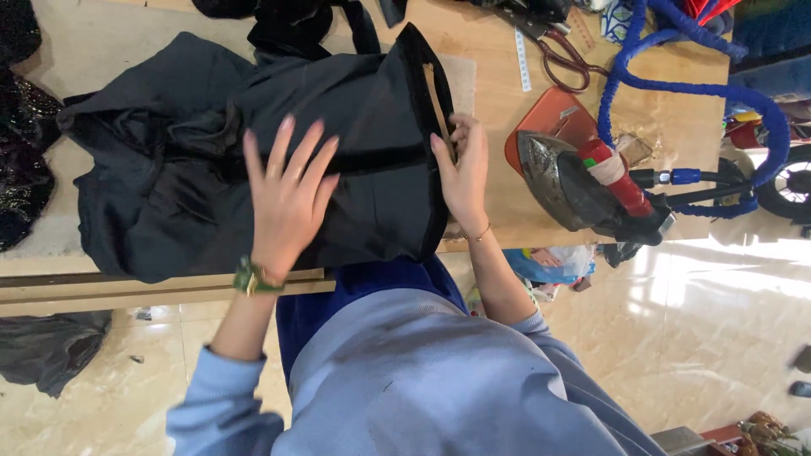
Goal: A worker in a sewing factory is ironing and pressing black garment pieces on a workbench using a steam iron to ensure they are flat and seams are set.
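left hand (287, 190) is lying flat, fingers spread, on black cloth (169, 169); right hand (463, 169) is pinching its edge beside the iron (574, 181).

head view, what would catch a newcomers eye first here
First the dark garment spread over the wooden table, with the left hand flat on it, fingers splayed, and the right hand pinching its right edge. Next, right of the hands, a steam iron rests on an orange pad, its bright blue hose looping behind it.
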